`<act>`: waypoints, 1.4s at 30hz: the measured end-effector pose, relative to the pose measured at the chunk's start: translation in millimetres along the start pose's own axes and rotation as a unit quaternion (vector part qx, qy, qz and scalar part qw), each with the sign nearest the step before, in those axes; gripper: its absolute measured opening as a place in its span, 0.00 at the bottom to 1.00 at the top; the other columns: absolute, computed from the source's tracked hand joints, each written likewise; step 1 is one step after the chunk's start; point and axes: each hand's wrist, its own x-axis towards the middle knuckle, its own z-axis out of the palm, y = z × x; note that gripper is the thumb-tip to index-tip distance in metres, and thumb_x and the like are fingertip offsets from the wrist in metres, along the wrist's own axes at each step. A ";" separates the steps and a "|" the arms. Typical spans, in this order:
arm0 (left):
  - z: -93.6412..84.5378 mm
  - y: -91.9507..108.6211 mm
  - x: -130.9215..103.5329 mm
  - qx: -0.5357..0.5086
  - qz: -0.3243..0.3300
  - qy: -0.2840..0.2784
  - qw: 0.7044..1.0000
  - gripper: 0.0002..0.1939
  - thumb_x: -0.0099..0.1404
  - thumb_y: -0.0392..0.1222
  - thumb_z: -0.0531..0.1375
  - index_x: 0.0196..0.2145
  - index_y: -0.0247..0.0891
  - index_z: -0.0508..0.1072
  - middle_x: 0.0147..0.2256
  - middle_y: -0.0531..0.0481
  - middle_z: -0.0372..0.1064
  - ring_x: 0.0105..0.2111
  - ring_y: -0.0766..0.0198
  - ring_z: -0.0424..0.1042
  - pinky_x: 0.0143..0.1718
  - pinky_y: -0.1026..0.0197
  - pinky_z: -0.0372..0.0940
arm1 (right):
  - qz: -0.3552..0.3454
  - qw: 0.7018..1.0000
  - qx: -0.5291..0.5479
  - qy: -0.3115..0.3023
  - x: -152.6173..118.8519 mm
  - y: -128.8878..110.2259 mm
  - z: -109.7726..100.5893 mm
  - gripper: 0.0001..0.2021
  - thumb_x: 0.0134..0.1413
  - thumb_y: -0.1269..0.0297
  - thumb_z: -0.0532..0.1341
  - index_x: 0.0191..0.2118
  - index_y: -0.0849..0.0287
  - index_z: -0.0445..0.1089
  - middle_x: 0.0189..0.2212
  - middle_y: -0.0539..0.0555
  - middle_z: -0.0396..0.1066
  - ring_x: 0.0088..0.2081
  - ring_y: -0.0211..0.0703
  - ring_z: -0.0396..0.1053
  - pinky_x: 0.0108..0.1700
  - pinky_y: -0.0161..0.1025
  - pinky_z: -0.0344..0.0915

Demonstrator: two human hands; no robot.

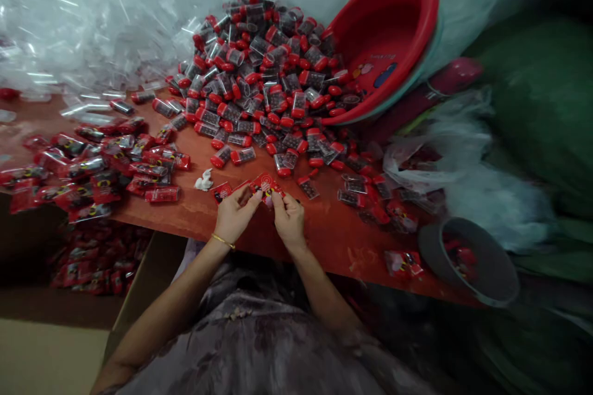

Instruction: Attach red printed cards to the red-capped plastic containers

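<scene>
My left hand [237, 216] pinches the left side of a red printed wrapper [265, 182] near the table's front edge. On its other side, my right hand [290, 219] grips the same wrapper between thumb and fingers. More red printed wrappers [222, 192] lie flat beside my left fingers. Just beyond both hands rises a large heap of small clear tubes with red caps [278, 74], dark contents showing inside. A single tube [307, 187] rests right of my right hand. Whether the held wrapper has anything inside, I cannot tell.
Finished-looking red packets [106, 166] pile at the left; more fill a box [134, 284] below. A red basin [428, 6] tilts behind the heap. A grey bowl [493, 271] stands at the right edge, near plastic bags [500, 203]. Crumpled white tissue [204, 180] lies nearby.
</scene>
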 end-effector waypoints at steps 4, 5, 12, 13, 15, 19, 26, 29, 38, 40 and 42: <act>13.5 -1.6 -0.9 -0.164 -0.112 -0.032 0.980 0.21 0.37 0.52 0.72 0.26 0.33 0.77 0.24 0.50 0.74 0.24 0.67 0.70 0.32 0.63 0.66 | -0.027 0.997 -0.065 0.026 -5.4 3.6 2.5 0.19 0.61 0.56 0.48 0.21 0.57 0.63 0.17 0.49 0.65 0.21 0.37 0.60 0.26 0.34 0.57; 16.2 -1.2 -1.0 -0.196 -0.130 -0.019 0.972 0.22 0.34 0.50 0.73 0.25 0.33 0.77 0.24 0.51 0.74 0.24 0.68 0.70 0.31 0.64 0.66 | -0.032 0.996 -0.083 0.021 -6.1 3.9 2.3 0.20 0.61 0.56 0.47 0.22 0.58 0.63 0.18 0.50 0.65 0.21 0.37 0.61 0.26 0.34 0.57; 11.9 5.6 11.6 -0.239 -0.193 0.044 0.951 0.18 0.35 0.42 0.74 0.24 0.32 0.74 0.24 0.49 0.74 0.24 0.67 0.72 0.28 0.66 0.66 | -0.025 0.950 -0.308 0.033 20.5 24.5 -43.1 0.19 0.59 0.55 0.50 0.45 0.63 0.68 0.44 0.63 0.71 0.45 0.52 0.65 0.48 0.48 0.59; 10.6 5.9 13.2 -0.242 -0.194 0.038 0.950 0.18 0.36 0.42 0.73 0.24 0.32 0.74 0.25 0.49 0.74 0.24 0.67 0.72 0.28 0.66 0.66 | 0.011 0.928 -0.370 0.049 25.5 30.6 -51.3 0.20 0.59 0.54 0.51 0.48 0.65 0.67 0.47 0.65 0.69 0.48 0.56 0.64 0.49 0.51 0.57; 9.6 5.1 14.3 -0.243 -0.190 0.023 0.951 0.18 0.37 0.44 0.73 0.24 0.32 0.73 0.25 0.49 0.74 0.24 0.67 0.72 0.27 0.66 0.66 | 0.061 0.890 -0.450 0.045 32.8 41.6 -62.5 0.22 0.58 0.54 0.52 0.49 0.66 0.66 0.51 0.67 0.66 0.50 0.60 0.61 0.50 0.54 0.55; 11.6 -0.1 10.3 -0.227 -0.186 0.011 0.956 0.20 0.36 0.46 0.73 0.23 0.33 0.71 0.22 0.52 0.71 0.22 0.69 0.70 0.31 0.63 0.67 | 0.053 0.873 -0.484 -0.003 41.5 50.0 -65.8 0.29 0.55 0.49 0.55 0.54 0.68 0.61 0.55 0.68 0.62 0.53 0.61 0.58 0.52 0.55 0.53; 8.8 -5.4 0.8 -0.200 -0.184 0.005 0.962 0.21 0.36 0.48 0.73 0.25 0.34 0.72 0.25 0.52 0.72 0.23 0.68 0.69 0.34 0.61 0.65 | 0.049 0.881 -0.468 -0.036 65.2 47.4 -58.0 0.22 0.48 0.50 0.60 0.41 0.65 0.69 0.44 0.67 0.68 0.47 0.61 0.62 0.46 0.53 0.58; 8.5 -3.8 -0.4 -0.215 -0.183 0.007 0.959 0.18 0.38 0.46 0.72 0.25 0.34 0.73 0.26 0.51 0.73 0.25 0.69 0.70 0.36 0.62 0.64 | 0.033 0.930 -0.367 -0.006 58.6 52.3 -56.3 0.19 0.47 0.53 0.61 0.40 0.63 0.68 0.37 0.63 0.70 0.42 0.55 0.65 0.44 0.49 0.61; 34.1 24.7 19.1 -0.345 -0.180 -0.183 0.903 0.08 0.57 0.44 0.63 0.32 0.36 0.74 0.33 0.47 0.76 0.37 0.61 0.74 0.42 0.60 0.65 | 0.009 0.970 0.181 -0.163 -3.5 23.9 -52.3 0.18 0.53 0.47 0.54 0.41 0.55 0.64 0.30 0.51 0.67 0.27 0.38 0.63 0.31 0.37 0.63; 38.6 31.3 18.0 -0.364 -0.149 -0.197 0.898 0.09 0.58 0.44 0.62 0.34 0.37 0.73 0.36 0.46 0.76 0.42 0.58 0.74 0.44 0.59 0.65 | 0.009 0.962 0.203 -0.181 -9.1 21.7 -47.1 0.18 0.53 0.46 0.55 0.41 0.55 0.64 0.29 0.50 0.67 0.26 0.37 0.62 0.30 0.36 0.62; 40.2 35.8 14.2 -0.364 -0.113 -0.194 0.904 0.10 0.57 0.44 0.62 0.35 0.37 0.73 0.37 0.46 0.76 0.45 0.55 0.73 0.45 0.59 0.64 | 0.004 0.966 0.189 -0.176 -10.5 22.8 -42.1 0.19 0.51 0.47 0.58 0.42 0.55 0.64 0.29 0.50 0.67 0.27 0.37 0.63 0.31 0.36 0.62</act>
